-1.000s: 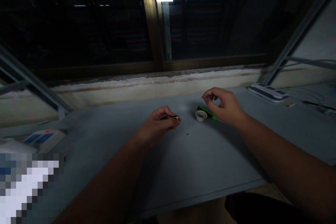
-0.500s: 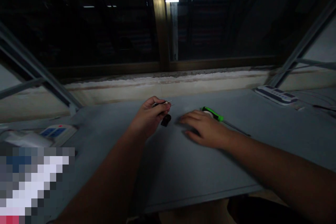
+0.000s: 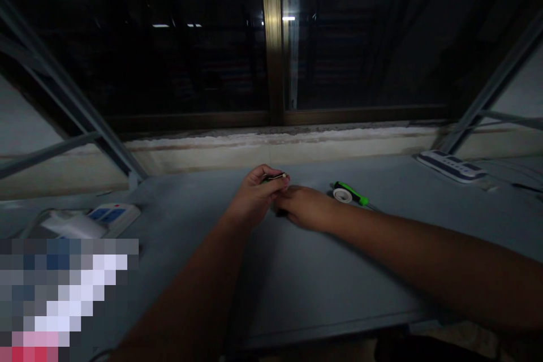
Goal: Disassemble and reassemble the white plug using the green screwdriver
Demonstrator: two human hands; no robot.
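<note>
My left hand (image 3: 257,195) is closed in a pinch on a thin dark metal piece with a pale tip (image 3: 276,176), held just above the grey table (image 3: 297,271). My right hand (image 3: 303,207) lies low on the table right beside the left, fingers curled over a small dark object (image 3: 280,214) that is mostly hidden. A green-handled screwdriver (image 3: 354,193) and a small white ring-shaped roll (image 3: 341,195) lie on the table just right of my right hand.
A white power strip (image 3: 449,165) sits at the table's far right, another power strip with blue sockets (image 3: 111,216) at the left. A pale sill and dark window run behind. Slanted metal frame bars stand at both sides.
My right hand has moved left from beside the screwdriver and roll to meet my left hand, covering the small dark object. The left hand stays pinched on the thin piece.
</note>
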